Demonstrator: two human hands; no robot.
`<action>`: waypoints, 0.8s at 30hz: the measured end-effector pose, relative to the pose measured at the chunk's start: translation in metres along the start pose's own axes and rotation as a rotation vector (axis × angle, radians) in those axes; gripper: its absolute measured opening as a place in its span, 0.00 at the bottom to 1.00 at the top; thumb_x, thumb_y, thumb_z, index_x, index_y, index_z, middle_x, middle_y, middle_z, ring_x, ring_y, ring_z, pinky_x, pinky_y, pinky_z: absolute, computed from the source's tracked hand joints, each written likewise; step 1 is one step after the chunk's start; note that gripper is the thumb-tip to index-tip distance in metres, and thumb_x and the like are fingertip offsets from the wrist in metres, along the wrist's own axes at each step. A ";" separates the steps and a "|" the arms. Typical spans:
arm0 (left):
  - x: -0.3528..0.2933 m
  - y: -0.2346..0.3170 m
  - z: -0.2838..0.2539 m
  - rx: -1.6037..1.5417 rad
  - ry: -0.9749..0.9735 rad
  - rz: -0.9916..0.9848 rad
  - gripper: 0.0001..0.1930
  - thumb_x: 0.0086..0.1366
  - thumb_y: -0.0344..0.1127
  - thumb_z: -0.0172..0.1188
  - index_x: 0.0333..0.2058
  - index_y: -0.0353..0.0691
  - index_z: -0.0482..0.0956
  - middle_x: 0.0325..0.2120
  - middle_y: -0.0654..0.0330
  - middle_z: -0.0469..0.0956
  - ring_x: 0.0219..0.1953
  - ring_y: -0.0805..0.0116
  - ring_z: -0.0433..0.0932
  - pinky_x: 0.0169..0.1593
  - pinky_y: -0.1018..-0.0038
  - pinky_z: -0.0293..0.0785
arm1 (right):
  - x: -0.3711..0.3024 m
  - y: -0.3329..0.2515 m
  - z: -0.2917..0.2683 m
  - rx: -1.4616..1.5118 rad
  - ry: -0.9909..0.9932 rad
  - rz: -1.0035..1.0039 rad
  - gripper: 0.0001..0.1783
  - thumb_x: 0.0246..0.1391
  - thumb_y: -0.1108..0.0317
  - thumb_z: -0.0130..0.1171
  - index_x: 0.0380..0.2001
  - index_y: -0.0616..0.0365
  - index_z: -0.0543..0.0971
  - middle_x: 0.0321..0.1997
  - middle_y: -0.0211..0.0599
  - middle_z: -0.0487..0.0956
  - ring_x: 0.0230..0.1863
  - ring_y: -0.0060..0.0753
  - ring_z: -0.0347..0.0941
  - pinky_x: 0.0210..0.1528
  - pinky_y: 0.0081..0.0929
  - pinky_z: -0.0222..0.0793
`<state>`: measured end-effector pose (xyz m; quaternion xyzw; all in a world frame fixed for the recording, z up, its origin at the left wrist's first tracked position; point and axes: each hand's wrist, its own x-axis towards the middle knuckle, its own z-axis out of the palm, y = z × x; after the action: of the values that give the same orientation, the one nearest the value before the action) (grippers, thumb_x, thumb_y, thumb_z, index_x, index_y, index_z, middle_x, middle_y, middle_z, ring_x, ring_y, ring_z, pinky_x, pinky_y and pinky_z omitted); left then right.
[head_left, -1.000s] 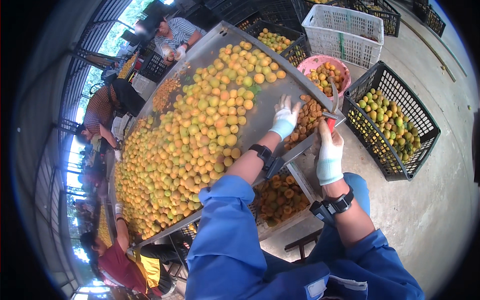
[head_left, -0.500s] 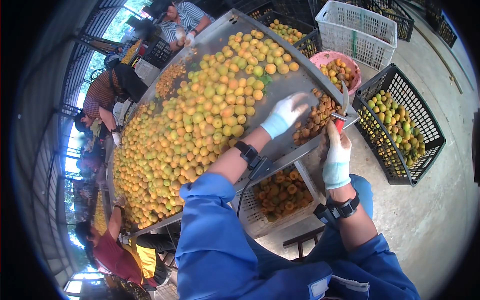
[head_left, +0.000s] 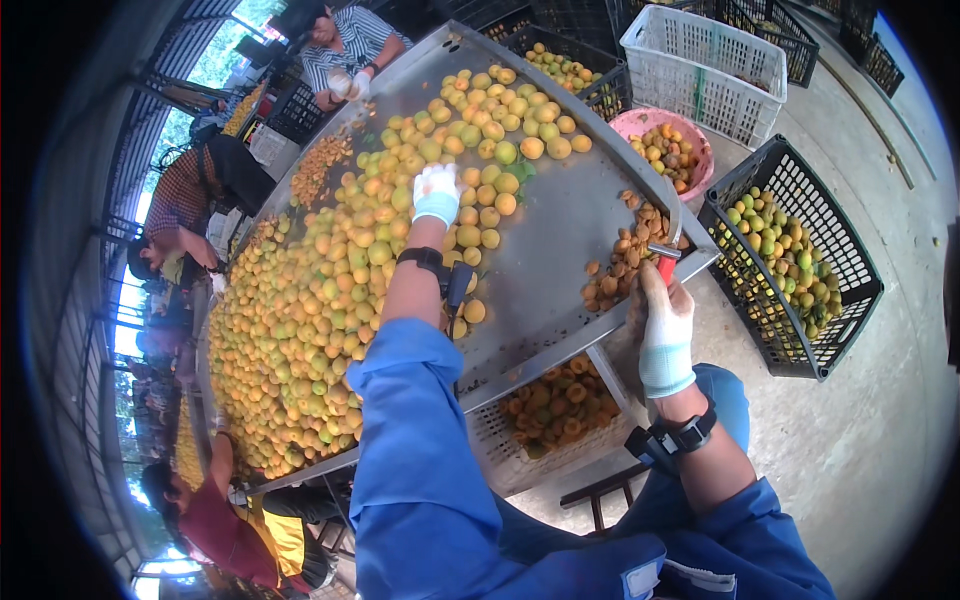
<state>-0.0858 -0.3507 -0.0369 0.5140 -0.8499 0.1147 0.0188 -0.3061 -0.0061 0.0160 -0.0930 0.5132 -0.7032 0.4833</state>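
My left hand [head_left: 437, 192], in a white glove with a pale blue cuff, reaches over the heap of yellow-orange apricots [head_left: 330, 270] on the metal table [head_left: 540, 250]. Its fingers curl down among the fruit; the tips and anything in them are hidden. At the table's near right corner my right hand [head_left: 668, 335], gloved too with bare fingertips showing, is closed round the red handle of a curved knife [head_left: 675, 222]. The blade points away from me beside a small pile of brown pits [head_left: 632, 250], and a short metal bar crosses it near the handle.
Below the table edge stands a white crate [head_left: 490, 435] of apricot halves. To the right are a black crate [head_left: 840, 260] of greener fruit, a pink basin [head_left: 705, 160] and a white crate [head_left: 700, 65]. Other people [head_left: 350, 50] work around the table's far and left sides.
My left hand has moved from beside the pits, fingers spread, left and away onto the apricots, its fingers now curled. My right hand keeps the knife at nearly the same place.
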 end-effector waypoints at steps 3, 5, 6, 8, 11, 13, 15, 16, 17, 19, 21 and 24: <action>-0.012 -0.004 -0.003 -0.285 0.139 -0.084 0.24 0.59 0.48 0.62 0.51 0.43 0.76 0.45 0.52 0.78 0.49 0.54 0.74 0.54 0.61 0.68 | -0.001 0.002 0.001 -0.037 -0.038 0.008 0.14 0.62 0.56 0.56 0.28 0.53 0.74 0.15 0.17 0.65 0.13 0.11 0.57 0.16 0.14 0.50; -0.026 0.000 -0.016 -0.690 0.256 -0.190 0.23 0.62 0.48 0.61 0.51 0.40 0.76 0.43 0.52 0.79 0.47 0.56 0.75 0.52 0.62 0.70 | 0.001 0.008 0.002 -0.015 -0.081 -0.010 0.14 0.62 0.57 0.56 0.28 0.53 0.74 0.15 0.17 0.65 0.14 0.11 0.56 0.16 0.14 0.50; -0.037 0.001 -0.021 -0.958 0.310 -0.260 0.23 0.64 0.48 0.59 0.51 0.39 0.75 0.41 0.53 0.79 0.45 0.57 0.75 0.50 0.63 0.71 | 0.002 0.013 0.003 -0.004 -0.106 -0.016 0.13 0.62 0.57 0.56 0.27 0.53 0.74 0.15 0.17 0.65 0.14 0.11 0.56 0.16 0.14 0.50; -0.066 0.000 -0.037 -1.522 0.281 -0.356 0.22 0.68 0.48 0.56 0.51 0.36 0.74 0.40 0.53 0.79 0.43 0.60 0.75 0.48 0.65 0.72 | 0.001 0.021 0.006 -0.014 -0.168 -0.012 0.13 0.61 0.58 0.57 0.27 0.54 0.73 0.16 0.18 0.65 0.15 0.11 0.56 0.17 0.15 0.50; -0.129 -0.006 -0.059 -2.268 0.029 -0.320 0.22 0.71 0.46 0.53 0.53 0.33 0.70 0.41 0.54 0.77 0.42 0.63 0.75 0.46 0.70 0.73 | -0.001 0.037 0.009 -0.139 -0.271 -0.012 0.13 0.59 0.60 0.59 0.27 0.56 0.74 0.17 0.18 0.66 0.16 0.11 0.57 0.18 0.15 0.51; -0.168 0.003 -0.075 -2.525 -0.049 -0.185 0.22 0.72 0.45 0.52 0.54 0.33 0.68 0.41 0.54 0.76 0.41 0.63 0.75 0.44 0.71 0.74 | -0.005 0.047 0.011 -0.218 -0.336 -0.044 0.12 0.57 0.62 0.61 0.28 0.60 0.75 0.20 0.19 0.68 0.19 0.12 0.60 0.21 0.17 0.55; -0.207 0.013 -0.084 -2.663 -0.041 -0.178 0.21 0.71 0.44 0.53 0.54 0.34 0.67 0.42 0.54 0.75 0.40 0.63 0.75 0.43 0.71 0.75 | -0.016 0.053 0.016 -0.294 -0.384 -0.101 0.13 0.57 0.62 0.61 0.29 0.61 0.75 0.21 0.19 0.69 0.21 0.13 0.61 0.23 0.17 0.57; -0.227 0.018 -0.090 -2.700 -0.004 -0.212 0.21 0.71 0.44 0.53 0.54 0.34 0.67 0.42 0.55 0.75 0.40 0.63 0.75 0.43 0.71 0.75 | -0.023 0.056 0.020 -0.331 -0.414 -0.127 0.13 0.57 0.62 0.60 0.29 0.62 0.75 0.21 0.19 0.69 0.22 0.13 0.62 0.24 0.17 0.59; -0.245 0.024 -0.091 -2.675 0.049 -0.236 0.21 0.70 0.45 0.54 0.54 0.36 0.68 0.43 0.54 0.75 0.40 0.64 0.75 0.43 0.71 0.75 | -0.029 0.061 0.022 -0.344 -0.446 -0.148 0.13 0.57 0.61 0.60 0.32 0.62 0.76 0.21 0.20 0.69 0.24 0.13 0.63 0.26 0.18 0.61; -0.276 0.027 -0.087 -2.679 0.088 -0.128 0.28 0.70 0.48 0.55 0.59 0.33 0.62 0.44 0.54 0.72 0.41 0.65 0.73 0.43 0.72 0.73 | -0.046 0.067 0.026 -0.456 -0.505 -0.150 0.13 0.57 0.61 0.60 0.33 0.62 0.77 0.21 0.23 0.70 0.24 0.15 0.63 0.27 0.19 0.62; -0.294 0.051 -0.101 -2.583 0.222 -0.312 0.33 0.69 0.54 0.53 0.61 0.34 0.59 0.40 0.55 0.72 0.37 0.67 0.73 0.40 0.74 0.72 | -0.049 0.077 0.022 -0.600 -0.550 -0.216 0.13 0.58 0.60 0.59 0.34 0.61 0.77 0.21 0.32 0.73 0.25 0.20 0.67 0.29 0.23 0.65; -0.322 0.033 -0.074 -2.709 0.059 -0.083 0.34 0.68 0.61 0.49 0.58 0.35 0.63 0.35 0.57 0.73 0.33 0.68 0.73 0.35 0.75 0.71 | -0.075 0.085 0.040 -0.637 -0.640 -0.386 0.14 0.59 0.60 0.58 0.33 0.61 0.75 0.21 0.42 0.74 0.24 0.32 0.70 0.30 0.29 0.66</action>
<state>0.0300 -0.0404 -0.0189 0.1145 -0.2779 -0.7947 0.5274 -0.1932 0.0261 -0.0077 -0.5409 0.5019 -0.5241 0.4252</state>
